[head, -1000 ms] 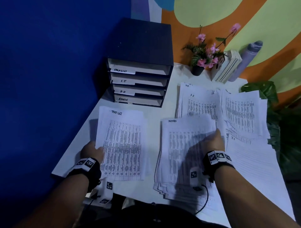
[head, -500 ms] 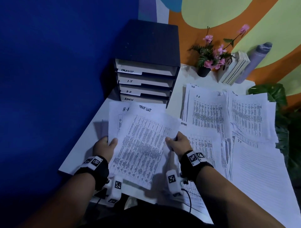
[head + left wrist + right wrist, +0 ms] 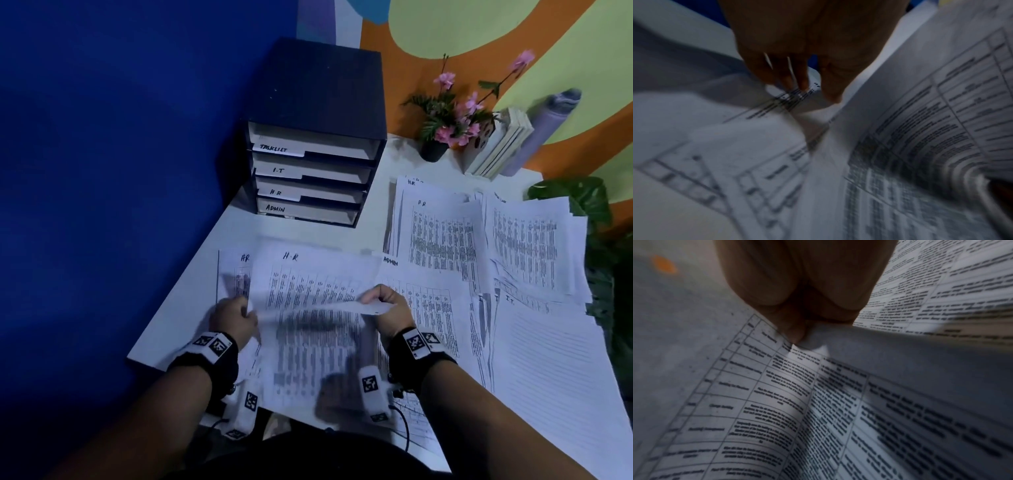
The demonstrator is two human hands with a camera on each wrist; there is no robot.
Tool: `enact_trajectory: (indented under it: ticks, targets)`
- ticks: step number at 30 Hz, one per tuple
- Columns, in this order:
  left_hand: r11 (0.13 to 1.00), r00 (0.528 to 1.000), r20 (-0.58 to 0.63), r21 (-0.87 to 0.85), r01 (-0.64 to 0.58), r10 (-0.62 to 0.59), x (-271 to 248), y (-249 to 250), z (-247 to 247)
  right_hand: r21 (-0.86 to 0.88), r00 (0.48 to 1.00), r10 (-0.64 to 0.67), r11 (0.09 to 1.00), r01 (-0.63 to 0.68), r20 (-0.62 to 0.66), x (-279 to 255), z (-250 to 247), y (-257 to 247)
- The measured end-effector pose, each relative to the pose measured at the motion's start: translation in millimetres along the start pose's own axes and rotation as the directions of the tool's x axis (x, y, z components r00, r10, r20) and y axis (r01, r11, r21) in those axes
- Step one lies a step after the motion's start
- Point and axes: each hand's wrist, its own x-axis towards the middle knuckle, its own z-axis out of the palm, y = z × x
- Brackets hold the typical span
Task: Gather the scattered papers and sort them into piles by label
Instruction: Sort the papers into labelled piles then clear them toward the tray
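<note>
My left hand (image 3: 238,317) grips the left edge of a small stack of printed sheets (image 3: 308,349) at the table's near left. Its fingers (image 3: 797,78) and thumb clamp the paper edge. My right hand (image 3: 378,303) pinches the corner of the top sheet (image 3: 308,310), which is curled up and blurred. In the right wrist view its thumb and fingers (image 3: 797,335) close on that corner. Under the lifted sheet lies a page headed H-R (image 3: 291,257), with another H-R page (image 3: 244,258) offset to its left. An ADMIN pile (image 3: 428,301) lies just right of my right hand.
A dark file tray (image 3: 315,102) labelled TASKLIST, I-T, H-R, ADMIN stands at the back left. At the back centre lies an H-R pile (image 3: 442,240), with another pile (image 3: 527,246) to its right and an I-T pile (image 3: 555,359) nearer me. A flower pot (image 3: 433,150), books (image 3: 500,147) and a grey bottle (image 3: 548,126) line the wall.
My right hand left the ADMIN pile, crossed to the left stack and took the Task List sheet. That sheet now curls up, uncovering an H-R page. My left hand kept its hold.
</note>
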Motion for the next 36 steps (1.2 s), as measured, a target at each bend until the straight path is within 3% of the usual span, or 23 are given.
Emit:
enact_trajectory:
  ticks: [2,5,9,12,15,19,23,27,31,33,36]
  targets:
    - [0.984,0.993,-0.070,0.146,0.103,-0.093,-0.1,-6.1,-0.6,0.007,1.000,0.010,1.000,-0.010,0.000,-0.3,-4.8,4.4]
    - [0.971,0.978,-0.061,0.120,0.205,-0.199,-3.0,-14.2,-4.4,0.021,1.000,0.016,1.000,-0.015,-0.019,0.7,-9.1,14.6]
    - [0.996,0.998,0.005,0.065,0.066,-0.066,0.8,-16.0,-8.2,-0.006,0.999,0.006,1.000,-0.007,-0.040,0.8,-8.3,21.1]
    - [0.995,0.998,-0.063,-0.095,0.004,-0.010,-2.4,-0.2,-15.4,-0.003,0.996,0.025,1.000,-0.025,-0.084,4.2,-12.2,16.6]
    - [0.979,0.990,-0.116,-0.179,-0.097,0.077,-11.1,32.7,-28.3,0.105,0.987,0.085,0.992,-0.071,-0.133,10.9,-24.6,13.0]
    - [0.949,0.977,-0.049,-0.232,-0.212,0.206,-20.1,79.8,-40.2,0.209,0.982,0.111,0.975,-0.079,-0.149,14.5,-41.2,4.5]
    - [0.919,0.930,0.017,-0.161,-0.360,0.368,-35.0,121.4,-38.4,0.319,0.978,0.117,0.946,-0.056,-0.175,11.4,-60.0,-4.3]
    - [0.818,0.834,0.021,-0.208,-0.536,0.551,-56.0,162.6,-30.7,0.385,0.978,0.120,0.922,-0.045,-0.173,10.8,-92.0,-4.1]
    - [0.709,0.756,-0.004,-0.344,-0.615,0.654,-76.9,205.6,-23.4,0.470,0.987,0.153,0.875,-0.113,-0.048,4.7,-123.4,-8.5]
    - [0.637,0.730,-0.073,-0.434,-0.637,0.680,-82.2,222.3,-16.5,0.488,0.986,0.164,0.858,-0.162,0.040,-2.8,-135.9,-6.1]
    - [0.587,0.736,-0.174,-0.497,-0.639,0.654,-86.8,238.3,-2.9,0.439,0.974,0.167,0.872,-0.219,0.154,-13.2,-150.4,4.8]
